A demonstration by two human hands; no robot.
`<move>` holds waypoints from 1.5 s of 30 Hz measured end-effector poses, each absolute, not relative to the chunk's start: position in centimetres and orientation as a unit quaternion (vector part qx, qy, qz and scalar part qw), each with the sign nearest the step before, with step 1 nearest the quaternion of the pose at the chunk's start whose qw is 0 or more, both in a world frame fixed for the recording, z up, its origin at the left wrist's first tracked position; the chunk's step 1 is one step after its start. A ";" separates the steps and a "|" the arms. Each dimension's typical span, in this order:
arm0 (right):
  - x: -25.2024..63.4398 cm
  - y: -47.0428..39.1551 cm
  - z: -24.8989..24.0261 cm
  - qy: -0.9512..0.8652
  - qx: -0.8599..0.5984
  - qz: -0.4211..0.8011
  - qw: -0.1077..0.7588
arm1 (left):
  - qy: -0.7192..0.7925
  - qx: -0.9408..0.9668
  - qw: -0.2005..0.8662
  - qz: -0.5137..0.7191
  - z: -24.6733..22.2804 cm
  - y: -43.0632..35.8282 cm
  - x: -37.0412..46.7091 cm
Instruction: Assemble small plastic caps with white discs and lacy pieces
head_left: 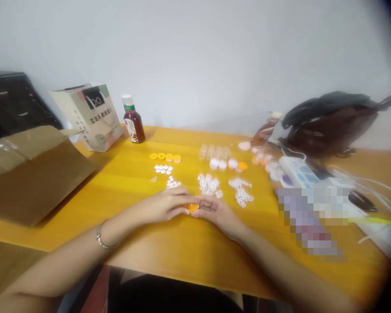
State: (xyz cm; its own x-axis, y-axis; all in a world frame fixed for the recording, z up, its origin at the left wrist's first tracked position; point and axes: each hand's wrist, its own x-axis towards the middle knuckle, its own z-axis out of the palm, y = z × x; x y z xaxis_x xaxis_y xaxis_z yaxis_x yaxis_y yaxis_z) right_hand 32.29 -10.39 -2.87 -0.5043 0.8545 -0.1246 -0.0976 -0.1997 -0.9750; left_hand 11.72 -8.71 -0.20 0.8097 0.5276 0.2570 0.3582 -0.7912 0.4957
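Observation:
Between my two hands is a small round orange disc (192, 207), pinched by the fingers of both. My left hand (171, 204) comes in from the left with its fingers over the disc's near side. From the right, my right hand (217, 213) grips the other edge. Just beyond the hands lie small white round parts (173, 183) and a heap of white openwork pieces (208, 185). Farther back are white knobbed parts (163, 169) and a row of orange discs (165, 157). A second white openwork heap (241, 191) is right of the first.
Clear cylinders (215, 152) and white caps (223, 164) stand at the back. A cardboard box (35, 174), paper bag (93, 117) and dark drink bottle (133, 121) occupy the left. A power strip (301, 174), cables and a dark bag (332, 126) crowd the right.

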 end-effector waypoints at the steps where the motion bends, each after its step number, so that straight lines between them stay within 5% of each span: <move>1: 32.3 -10.4 -2.8 -0.525 -0.359 0.691 0.345 | 0.241 0.925 0.217 0.200 -0.2 -8.7 11.8; 11: 32.5 -10.7 -2.1 -0.561 -0.404 0.643 0.329 | 0.260 0.904 0.256 0.222 -0.8 -9.2 12.6; 18: 38.7 -6.3 0.4 -0.646 -0.583 0.264 0.417 | 0.292 0.928 0.148 0.175 -1.9 -9.0 12.7; 24: 46.6 -2.9 -0.5 -0.689 -0.685 0.139 0.192 | 0.291 0.925 0.168 0.177 -2.0 -9.0 12.9; 32: 44.6 -3.5 -1.7 -0.703 -0.692 0.076 0.144 | 0.244 0.935 0.181 0.183 -2.4 -9.0 13.0; 39: 44.3 -3.6 -1.0 -0.677 -0.712 0.006 0.189 | 0.223 0.937 0.189 0.190 -2.3 -8.9 13.0; 42: 43.7 -4.0 0.4 -0.644 -0.697 0.018 0.313 | 0.223 0.940 0.181 0.186 -2.4 -8.9 13.0; 45: 41.6 -4.8 0.8 -0.579 -0.648 0.194 0.455 | 0.223 0.939 0.182 0.188 -2.5 -8.9 13.0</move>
